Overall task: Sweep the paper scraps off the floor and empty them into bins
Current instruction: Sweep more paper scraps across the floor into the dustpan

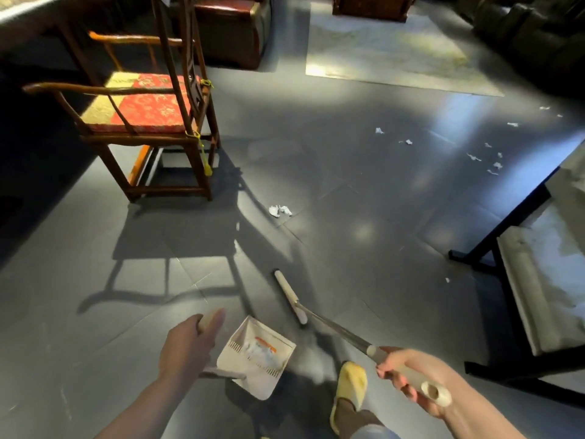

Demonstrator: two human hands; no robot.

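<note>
Both forearms enter from the bottom edge. Floor (364, 172): dark tile, glossy, strong glare in patches. Wooden armchair (139, 115) stands upper left, well apart from the work. Broom (319, 318): right hand (408, 378) is wrapped round the grip end, shaft angled down to the head resting on the tile just ahead of the pan. Dustpan (258, 356): left hand (190, 343) is curled round its upright handle; the pan appears to hold some collected scraps already, though blur makes the contents uncertain. Paper scraps: one crumpled clump (280, 210) lies ahead beside the chair's shadow; a scattered group (493, 160) lies far right near the black bench frame (506, 229). Recommendation: reach the broom past the near clump, draw it back in short low strokes, and keep the pan lip flat on the tile.
</note>
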